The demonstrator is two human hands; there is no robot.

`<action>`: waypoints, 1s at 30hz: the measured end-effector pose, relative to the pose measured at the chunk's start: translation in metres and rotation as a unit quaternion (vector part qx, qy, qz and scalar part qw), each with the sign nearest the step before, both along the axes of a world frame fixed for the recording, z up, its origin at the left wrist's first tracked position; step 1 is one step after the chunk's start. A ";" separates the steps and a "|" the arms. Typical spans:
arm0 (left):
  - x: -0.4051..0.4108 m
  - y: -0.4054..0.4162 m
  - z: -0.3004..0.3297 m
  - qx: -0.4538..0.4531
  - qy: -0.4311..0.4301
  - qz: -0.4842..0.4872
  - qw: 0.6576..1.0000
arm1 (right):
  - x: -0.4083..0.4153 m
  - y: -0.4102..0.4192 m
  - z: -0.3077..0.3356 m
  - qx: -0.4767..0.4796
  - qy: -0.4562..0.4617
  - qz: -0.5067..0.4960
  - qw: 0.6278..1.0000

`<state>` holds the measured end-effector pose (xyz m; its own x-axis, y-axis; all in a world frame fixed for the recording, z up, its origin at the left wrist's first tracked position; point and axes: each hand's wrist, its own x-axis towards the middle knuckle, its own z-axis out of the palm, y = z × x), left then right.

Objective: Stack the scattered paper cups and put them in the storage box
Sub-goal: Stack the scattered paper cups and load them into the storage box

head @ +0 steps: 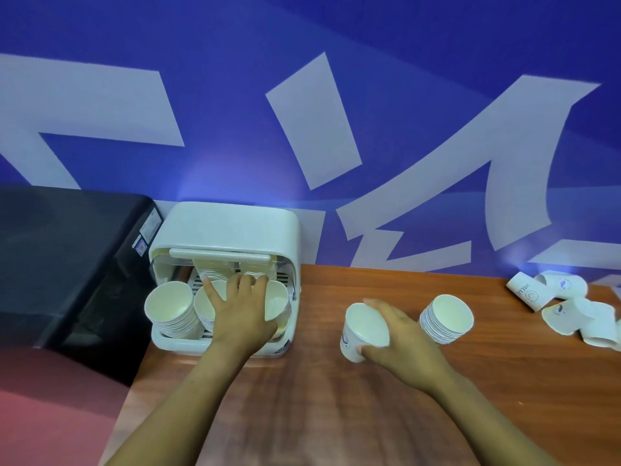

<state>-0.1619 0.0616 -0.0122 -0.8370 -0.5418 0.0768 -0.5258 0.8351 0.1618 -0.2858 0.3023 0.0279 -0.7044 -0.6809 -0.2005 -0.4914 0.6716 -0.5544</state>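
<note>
Wooden desk (336, 398) against a blue wall with large pale lettering (316, 122). White storage box (232, 227) sits at the desk's left rear corner, front open, stacks of paper cups inside — one stack (171, 309) at front left, another (205, 306) beside it, more stacks (215, 269) at the back. Left hand (240, 309) reaches into the box opening, fingers spread and fairly straight over the stacks, touching a cup (277, 299) at front right; grip released, nothing clasped. Right hand (398, 334) holds a single cup (364, 326) just right of the box, thumb under and fingers over the rim — grip grasping that cup, which is tilted with its mouth toward the camera. Second cup stack (447, 319) stands just beyond the right hand. Scattered loose cups (568, 307) lie on their sides at the far right edge. Black appliance (67, 260) stands left of the box.
</note>
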 end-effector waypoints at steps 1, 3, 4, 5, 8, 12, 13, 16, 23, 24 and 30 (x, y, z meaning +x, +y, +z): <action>-0.001 -0.001 0.002 -0.006 -0.015 0.002 1.000 | 0.000 0.000 0.000 0.002 0.000 0.001 1.000; -0.002 -0.002 0.010 -0.013 -0.057 0.003 0.998 | -0.001 -0.001 -0.002 0.003 -0.001 0.000 1.000; -0.002 -0.001 0.012 -0.017 -0.076 -0.001 0.997 | -0.001 -0.001 -0.002 0.004 0.000 0.000 1.000; -0.002 0.001 0.014 -0.024 -0.094 -0.009 0.995 | -0.001 -0.002 -0.003 0.006 0.000 0.000 1.000; -0.005 0.005 0.012 -0.034 -0.146 -0.040 0.988 | 0.001 -0.003 -0.007 0.009 -0.002 0.007 1.000; -0.001 0.006 0.006 0.012 -0.155 -0.050 0.987 | 0.008 -0.011 -0.013 0.006 -0.009 0.023 1.000; 0.001 0.006 0.006 0.029 -0.131 -0.046 0.990 | 0.011 -0.015 -0.013 -0.004 -0.010 0.029 1.000; 0.011 0.005 0.009 0.079 -0.045 -0.028 0.995 | 0.019 -0.041 -0.009 -0.046 -0.007 0.046 0.998; 0.042 -0.011 0.018 0.065 0.066 0.002 0.996 | 0.035 -0.116 -0.008 -0.105 0.029 0.069 0.992; 0.045 -0.012 0.018 0.080 0.067 0.006 0.994 | 0.037 -0.123 -0.011 -0.096 0.029 0.072 0.992; 0.053 -0.015 0.019 0.104 0.069 0.002 0.992 | 0.047 -0.141 -0.034 -0.023 0.078 0.079 0.994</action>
<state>-0.1093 0.0468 0.0067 -0.8238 -0.5616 0.0769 -0.4899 0.7737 0.4017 -0.2392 0.1616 -0.0058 -0.6081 -0.7913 -0.0633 -0.6705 0.5546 -0.4928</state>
